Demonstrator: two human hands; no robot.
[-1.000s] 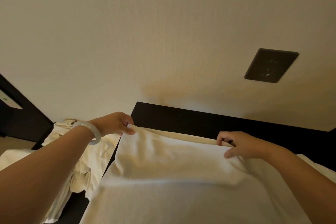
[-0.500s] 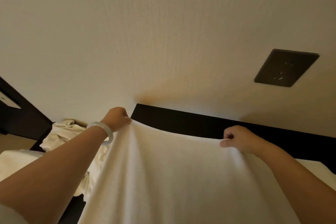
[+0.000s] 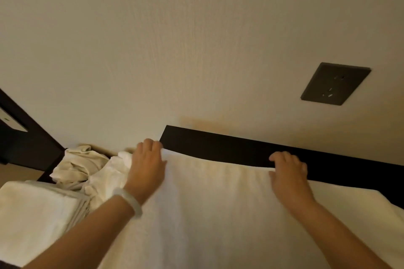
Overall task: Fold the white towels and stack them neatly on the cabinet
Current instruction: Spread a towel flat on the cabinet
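One white towel (image 3: 218,214) lies spread over the dark cabinet (image 3: 218,148), soft and limp.
Light cloth, likely to sag wherever unsupported, so take its far corners: left hand (image 3: 148,166) lies flat on one, right hand (image 3: 288,174) rests on the other, pinching or pressing I cannot tell.

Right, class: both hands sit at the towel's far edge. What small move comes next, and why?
Probably pull the far edge straight: left hand and right hand rest at far corners of the towel on the cabinet, and the edge between them curves.
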